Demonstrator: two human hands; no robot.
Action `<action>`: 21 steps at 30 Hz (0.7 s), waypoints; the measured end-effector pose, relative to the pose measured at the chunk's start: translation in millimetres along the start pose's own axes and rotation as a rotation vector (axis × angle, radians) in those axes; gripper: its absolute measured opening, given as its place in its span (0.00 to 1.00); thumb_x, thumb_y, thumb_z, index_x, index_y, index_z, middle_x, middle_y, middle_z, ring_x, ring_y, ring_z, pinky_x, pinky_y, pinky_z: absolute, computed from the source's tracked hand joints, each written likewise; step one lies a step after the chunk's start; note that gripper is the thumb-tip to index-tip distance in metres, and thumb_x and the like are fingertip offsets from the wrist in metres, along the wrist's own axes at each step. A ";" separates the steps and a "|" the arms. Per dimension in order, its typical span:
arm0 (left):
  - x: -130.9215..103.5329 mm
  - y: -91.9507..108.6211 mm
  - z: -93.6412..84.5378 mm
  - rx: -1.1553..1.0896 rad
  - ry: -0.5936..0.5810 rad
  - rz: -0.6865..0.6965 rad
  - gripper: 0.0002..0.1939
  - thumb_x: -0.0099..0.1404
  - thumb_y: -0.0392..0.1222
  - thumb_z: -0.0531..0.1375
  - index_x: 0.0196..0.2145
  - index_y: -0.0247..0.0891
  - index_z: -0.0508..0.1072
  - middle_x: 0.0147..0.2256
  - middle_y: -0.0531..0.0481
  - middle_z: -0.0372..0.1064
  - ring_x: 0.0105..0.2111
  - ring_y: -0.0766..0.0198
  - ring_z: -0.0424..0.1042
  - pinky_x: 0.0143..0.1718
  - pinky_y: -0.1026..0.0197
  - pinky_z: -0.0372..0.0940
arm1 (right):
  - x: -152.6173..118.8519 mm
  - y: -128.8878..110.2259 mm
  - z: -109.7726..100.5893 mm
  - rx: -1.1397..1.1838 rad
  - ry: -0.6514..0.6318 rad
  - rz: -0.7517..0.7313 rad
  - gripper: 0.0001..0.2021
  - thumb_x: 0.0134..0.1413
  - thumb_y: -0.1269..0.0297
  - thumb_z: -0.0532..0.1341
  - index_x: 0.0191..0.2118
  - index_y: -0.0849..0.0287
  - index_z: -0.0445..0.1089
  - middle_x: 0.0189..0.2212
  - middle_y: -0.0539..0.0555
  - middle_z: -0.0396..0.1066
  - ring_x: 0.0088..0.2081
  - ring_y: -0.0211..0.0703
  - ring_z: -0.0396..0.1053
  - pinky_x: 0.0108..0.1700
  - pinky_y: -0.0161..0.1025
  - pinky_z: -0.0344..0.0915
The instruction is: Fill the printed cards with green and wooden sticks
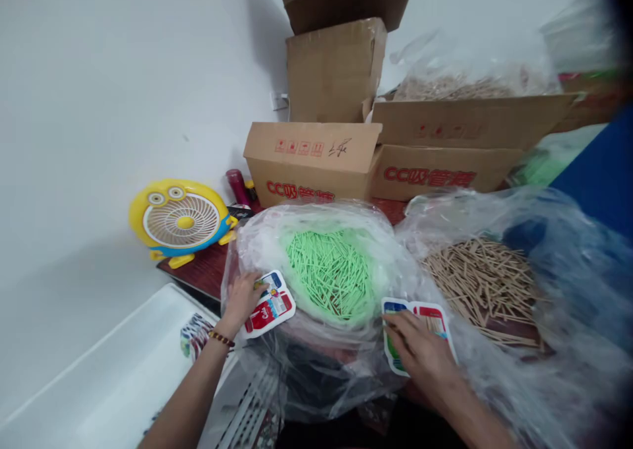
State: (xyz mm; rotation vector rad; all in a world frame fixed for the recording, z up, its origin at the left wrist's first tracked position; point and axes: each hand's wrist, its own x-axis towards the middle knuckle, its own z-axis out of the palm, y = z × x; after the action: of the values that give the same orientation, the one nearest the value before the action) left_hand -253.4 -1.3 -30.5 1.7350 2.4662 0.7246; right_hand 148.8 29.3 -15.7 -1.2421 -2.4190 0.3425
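My left hand (pixel 243 299), with a beaded bracelet at its wrist, is closed on the left edge of a flat candy pack (pixel 274 307). That pack has a white rim, with a red part lettered "Cola" and a blue part. My right hand (pixel 420 340) is closed over a similar pack (pixel 393 353), whose blue-green and red parts show around the fingers. Between the hands lies a heap of thin light-green sticks (pixel 331 271) inside an opened clear plastic bag (pixel 257 235). Right of my right hand, brown sticks (pixel 487 284) lie in another clear bag (pixel 558 225).
A yellow cartoon fan (pixel 185 221) stands at the table's left corner, near a dark red bottle (pixel 237 186). Cardboard boxes (pixel 311 159) line the back. A white tray (pixel 123 363) with several printed packs (pixel 195 333) sits at lower left. Something blue (pixel 601 179) stands at right.
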 end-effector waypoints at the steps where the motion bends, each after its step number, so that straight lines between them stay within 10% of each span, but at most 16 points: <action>1: 1.0 -2.4 1.5 -0.007 -0.011 0.019 0.12 0.61 0.43 0.57 0.41 0.38 0.73 0.41 0.43 0.72 0.45 0.50 0.68 0.47 0.51 0.60 | 15.4 -10.3 -1.6 -0.051 -0.075 -0.020 0.13 0.63 0.64 0.48 0.46 0.53 0.68 0.41 0.54 0.72 0.38 0.43 0.72 0.37 0.37 0.64; 9: 3.1 -7.5 8.7 -0.024 0.032 0.132 0.09 0.63 0.41 0.53 0.40 0.38 0.67 0.39 0.45 0.67 0.41 0.54 0.68 0.45 0.54 0.63 | 103.0 -20.0 17.3 -0.454 -0.296 -0.369 0.09 0.59 0.71 0.54 0.34 0.58 0.71 0.34 0.57 0.71 0.41 0.49 0.65 0.41 0.43 0.56; 21: 17.5 -3.9 -17.3 0.129 0.057 0.194 0.11 0.66 0.43 0.50 0.34 0.38 0.70 0.32 0.46 0.67 0.36 0.56 0.68 0.40 0.57 0.63 | 126.6 -11.0 47.2 -0.471 -0.300 -0.576 0.08 0.61 0.70 0.53 0.38 0.61 0.69 0.37 0.58 0.68 0.41 0.49 0.62 0.42 0.45 0.54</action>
State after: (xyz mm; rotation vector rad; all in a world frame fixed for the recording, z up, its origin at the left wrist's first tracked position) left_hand -268.4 7.3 -12.6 2.0506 2.4550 0.6501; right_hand 52.9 124.7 -23.6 -0.6143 -3.0931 -0.2412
